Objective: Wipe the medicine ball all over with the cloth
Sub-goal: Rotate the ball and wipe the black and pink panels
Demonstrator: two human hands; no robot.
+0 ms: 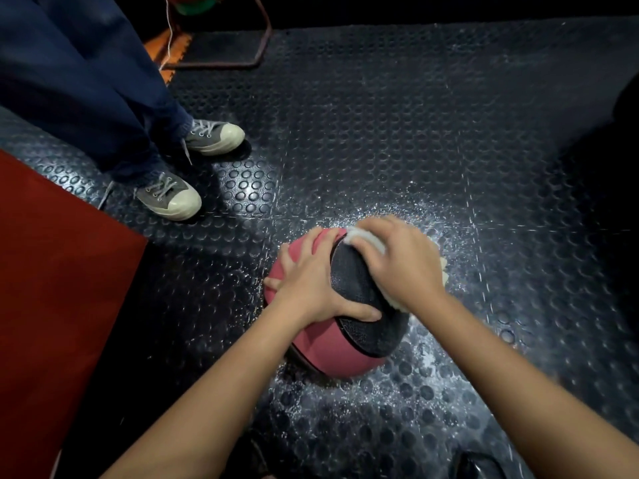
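The medicine ball (321, 354) is pink with a black textured panel. The cloth (366, 238) is white and fluffy. The floor (415, 133) is black rubber with raised circular studs. At 9 o'clock, a mat (52, 288) is red. At 11 o'clock, sneakers (169, 198) are grey with cream toecaps; trousers (86, 81) are navy.

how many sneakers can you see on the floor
2: one grey sneaker farther back at upper left, the other sneaker nearer, beside the red mat. None seem hidden.

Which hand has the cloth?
The right hand: it presses the white cloth on the medicine ball's black panel. The left hand lies bare on the ball, fingers spread over the pink side.
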